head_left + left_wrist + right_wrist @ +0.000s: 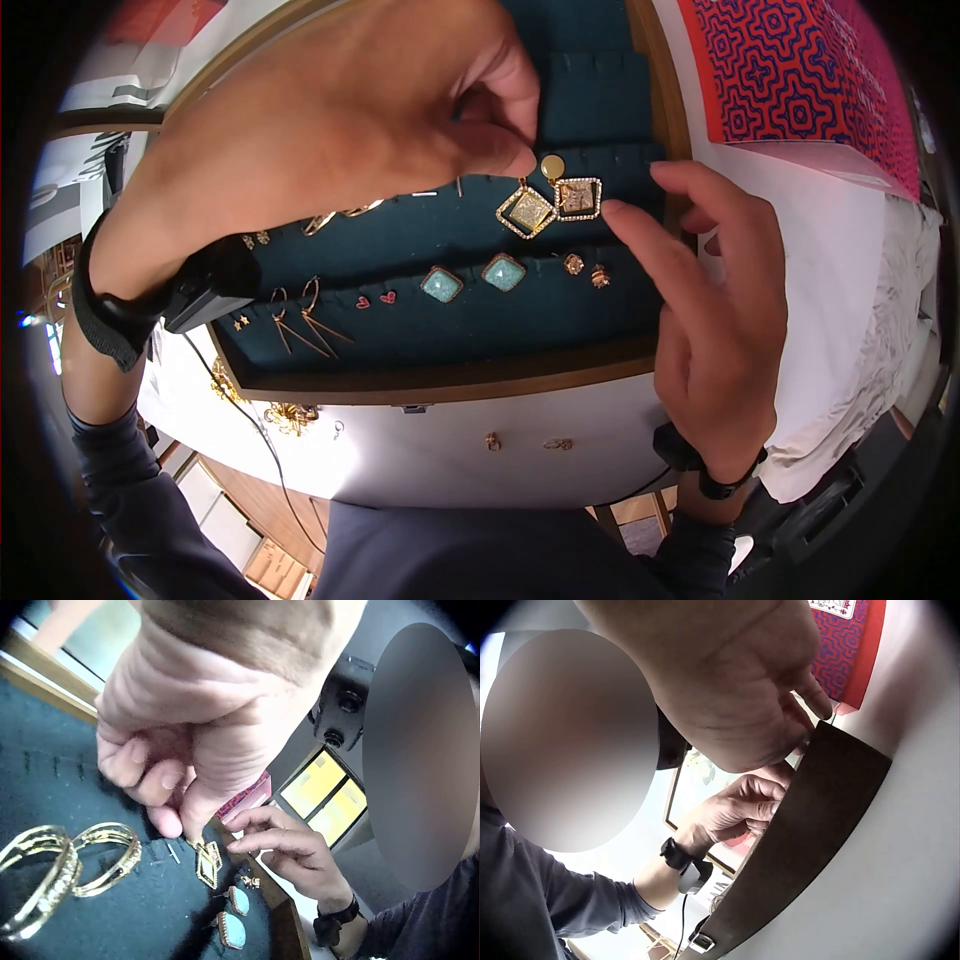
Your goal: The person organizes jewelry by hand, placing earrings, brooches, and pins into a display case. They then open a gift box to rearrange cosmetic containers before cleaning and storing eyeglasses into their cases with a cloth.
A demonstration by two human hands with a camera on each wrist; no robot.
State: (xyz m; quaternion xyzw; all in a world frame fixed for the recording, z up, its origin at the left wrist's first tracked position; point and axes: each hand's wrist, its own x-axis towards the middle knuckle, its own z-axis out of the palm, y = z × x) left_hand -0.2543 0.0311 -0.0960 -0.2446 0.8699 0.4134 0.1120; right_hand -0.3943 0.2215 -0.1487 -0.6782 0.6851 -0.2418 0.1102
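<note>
My left hand [340, 125] reaches over a dark green lined jewelry box [590, 100], pinching the top of a gold diamond-shaped earring [527, 212] between thumb and finger. Its mate, a gold earring with a round stud [578, 198], hangs just to the right on a padded ridge. My right hand [720, 310] is at the box's right side, fingers loosely bent and nothing held, a fingertip close beside that second earring. In the left wrist view the pinched earring [206, 868] dangles below the left fingertips. In the right wrist view the box wall hides the jewelry.
Turquoise earrings [441, 285], red heart studs [388, 297] and long gold drop earrings [310, 320] sit along the front ridge. Gold hoops [109, 859] stand behind. Small jewelry [558, 444] lies on the white table. A patterned red box [790, 75] is at the right.
</note>
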